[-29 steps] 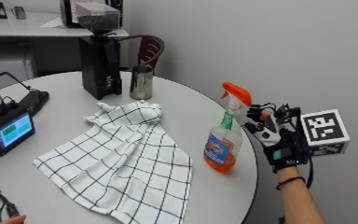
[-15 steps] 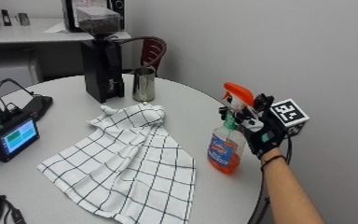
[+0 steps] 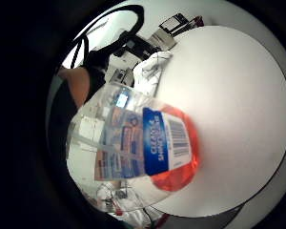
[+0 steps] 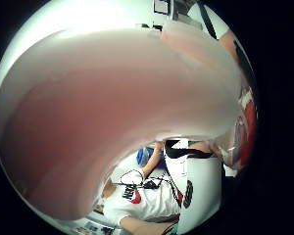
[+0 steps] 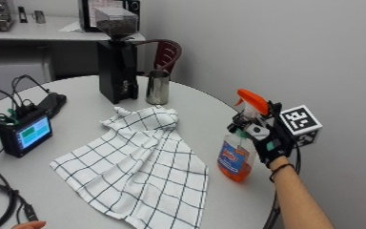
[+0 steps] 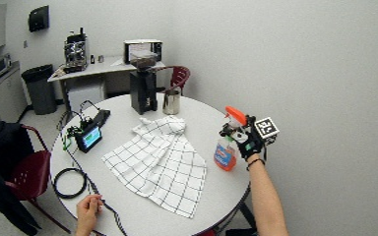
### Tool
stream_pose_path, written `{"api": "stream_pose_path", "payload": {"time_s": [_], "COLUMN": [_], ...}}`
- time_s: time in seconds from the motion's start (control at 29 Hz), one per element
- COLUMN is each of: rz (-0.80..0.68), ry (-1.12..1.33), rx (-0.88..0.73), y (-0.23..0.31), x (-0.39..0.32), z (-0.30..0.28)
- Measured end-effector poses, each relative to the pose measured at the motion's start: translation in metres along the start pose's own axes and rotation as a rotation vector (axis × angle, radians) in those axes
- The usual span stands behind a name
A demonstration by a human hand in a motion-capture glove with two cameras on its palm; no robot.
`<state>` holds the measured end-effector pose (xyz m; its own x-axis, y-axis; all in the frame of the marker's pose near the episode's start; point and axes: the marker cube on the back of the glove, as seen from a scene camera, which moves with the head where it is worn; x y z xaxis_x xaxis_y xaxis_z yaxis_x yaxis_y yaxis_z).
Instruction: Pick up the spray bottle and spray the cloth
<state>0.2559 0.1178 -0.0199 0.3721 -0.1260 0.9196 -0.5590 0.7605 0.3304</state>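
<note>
The spray bottle (image 5: pixel 236 161) has orange liquid, a blue label and an orange trigger head, and stands near the right edge of the round white table (image 5: pixel 81 90). My gloved right hand (image 5: pixel 267 139) is at its neck just under the head, fingers curled round it. The little finger side palm view looks down the bottle (image 3: pixel 148 143) to the tabletop; the thumb side view is filled by the bottle's blurred neck (image 4: pixel 112 112). The white cloth (image 5: pixel 138 162) with a black grid lies spread to the bottle's left. Whether the bottle's base touches the table is unclear.
A black grinder (image 5: pixel 116 62) and a metal jug (image 5: pixel 157 87) stand at the back of the table. A small screen device (image 5: pixel 25 136) with cables sits at the left. The person's bare left hand (image 6: pixel 87 204) rests at the near edge.
My hand moved in from the right of the bottle and closed round its neck. The bottle and the cloth have stayed where they were.
</note>
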Motion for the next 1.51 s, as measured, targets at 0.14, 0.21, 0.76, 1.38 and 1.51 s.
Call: {"api": "stream_pose_path", "payload": {"time_s": [0.14,0.21,0.76,1.38,1.51], "rz": [0.038,0.063,0.398,0.430,0.366], "ry": [-0.015,-0.025,0.303,0.399,0.412], "rx": [0.067,0.055,-0.423,-0.430,-0.383], "y": [0.039,0.051,0.032,0.020,0.006], "x": [0.021,0.020,-0.005,-0.031,-0.073], "z": [-0.028,-0.041,0.039,0.047,0.029]}}
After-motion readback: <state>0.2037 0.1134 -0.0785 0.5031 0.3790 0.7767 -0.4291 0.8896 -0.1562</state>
